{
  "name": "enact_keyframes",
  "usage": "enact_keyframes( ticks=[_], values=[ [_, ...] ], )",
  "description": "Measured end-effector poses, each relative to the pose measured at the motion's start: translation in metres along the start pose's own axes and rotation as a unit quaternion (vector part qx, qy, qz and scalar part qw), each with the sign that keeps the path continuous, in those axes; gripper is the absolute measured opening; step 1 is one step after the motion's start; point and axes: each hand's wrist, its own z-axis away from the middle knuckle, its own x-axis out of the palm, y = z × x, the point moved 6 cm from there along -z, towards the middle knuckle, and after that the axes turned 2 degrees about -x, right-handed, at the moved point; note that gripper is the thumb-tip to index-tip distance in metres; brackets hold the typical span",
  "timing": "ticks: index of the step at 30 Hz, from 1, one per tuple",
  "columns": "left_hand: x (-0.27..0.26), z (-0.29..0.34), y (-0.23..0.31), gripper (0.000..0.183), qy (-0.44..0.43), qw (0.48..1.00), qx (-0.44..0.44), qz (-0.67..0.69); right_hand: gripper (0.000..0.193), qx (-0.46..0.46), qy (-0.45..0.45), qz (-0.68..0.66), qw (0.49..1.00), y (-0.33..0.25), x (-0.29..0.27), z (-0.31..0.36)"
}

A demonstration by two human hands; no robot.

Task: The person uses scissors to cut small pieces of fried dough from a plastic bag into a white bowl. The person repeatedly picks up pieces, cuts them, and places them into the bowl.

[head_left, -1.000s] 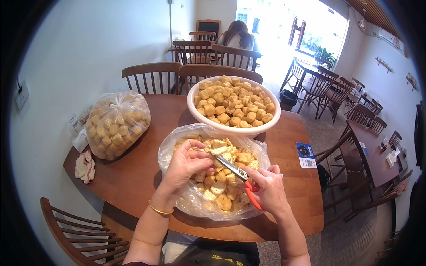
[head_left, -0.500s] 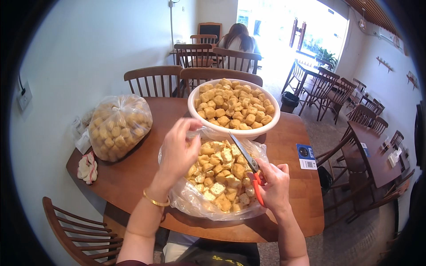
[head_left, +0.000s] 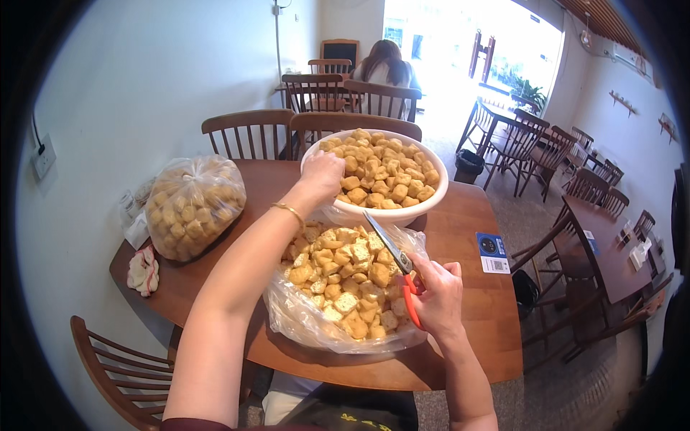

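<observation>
My left hand (head_left: 321,174) reaches into the big white bowl (head_left: 431,205) heaped with golden tofu puffs (head_left: 384,171); its fingers are curled among the pieces, and whether they hold one I cannot tell. My right hand (head_left: 437,296) grips red-handled scissors (head_left: 394,264), blades pointing up and left over an open clear plastic bag (head_left: 302,327) full of cut tofu puffs (head_left: 343,280) on the brown wooden table (head_left: 489,323).
A tied clear bag of tofu puffs (head_left: 190,205) stands at the table's left, with a white and red cloth (head_left: 142,271) by it. A small blue and white card (head_left: 492,252) lies at right. Wooden chairs (head_left: 248,133) ring the table. A person (head_left: 387,70) sits at a far table.
My left hand has lifted out of the open bag and moved forward into the white bowl. The right hand with the scissors has shifted slightly right.
</observation>
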Motion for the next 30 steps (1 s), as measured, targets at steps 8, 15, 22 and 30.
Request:
enact_keyframes(
  ticks=[8, 15, 22, 30],
  values=[
    [-0.048, 0.117, 0.025, 0.026, -0.11, 0.606, -0.102, 0.781, 0.045, 0.008, 0.05, -0.002, 0.999, 0.004, -0.01, 0.001],
    [-0.013, 0.158, 0.042, 0.02, -0.084, 0.423, -0.106, 0.896, 0.045, -0.02, 0.058, 0.023, 0.998, 0.004, -0.002, 0.0],
    [-0.017, 0.168, 0.045, 0.039, -0.028, 0.516, -0.097, 0.851, 0.056, 0.005, -0.023, 0.037, 0.999, 0.002, 0.003, 0.0],
    [-0.017, 0.172, 0.049, 0.039, -0.013, 0.551, -0.063, 0.832, 0.064, -0.012, -0.075, 0.035, 0.996, -0.009, 0.008, 0.002]
  ],
)
